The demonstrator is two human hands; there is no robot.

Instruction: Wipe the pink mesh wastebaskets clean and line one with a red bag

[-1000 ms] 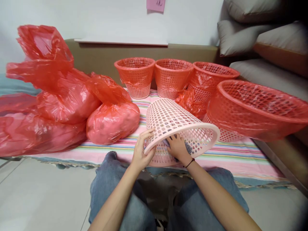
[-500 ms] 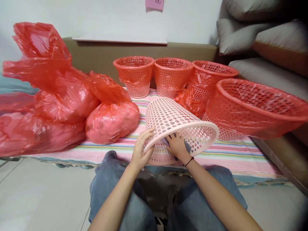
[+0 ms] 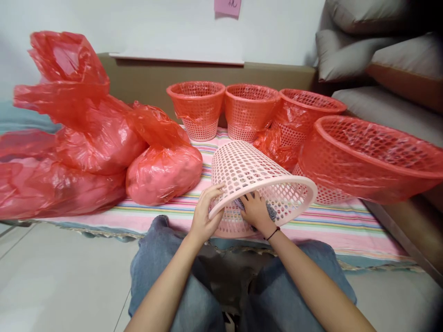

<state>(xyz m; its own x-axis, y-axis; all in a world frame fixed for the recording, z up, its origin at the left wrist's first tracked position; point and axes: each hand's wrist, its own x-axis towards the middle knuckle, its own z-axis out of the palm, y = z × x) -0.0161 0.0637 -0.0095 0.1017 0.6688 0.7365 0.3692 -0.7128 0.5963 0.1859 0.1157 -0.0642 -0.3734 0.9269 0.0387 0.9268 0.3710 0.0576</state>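
Note:
A pale pink perforated plastic basket (image 3: pixel 242 161) lies tipped on its side in front of me, its mouth facing right and toward me. The rim is gripped at its left edge by my left hand (image 3: pixel 206 214), thumb outside the opening and fingers over the wall. Inside the mouth, my right hand (image 3: pixel 256 212) presses a grey-blue cloth (image 3: pixel 272 212) against the inner wall. Its fingers are bent over the cloth, and part of the cloth is hidden beneath the hand. A dark band circles the right wrist.
Several baskets lined with red plastic bags stand behind and to the right, the nearest basket (image 3: pixel 363 161) close by. Filled, tied red bags (image 3: pixel 162 170) sit at left. A striped cloth (image 3: pixel 173 214) covers the seat; grey cushions (image 3: pixel 411 60) are stacked at right.
The view has shifted slightly, so everything appears a little farther right. Both hands keep nearly the same places on the basket and cloth.

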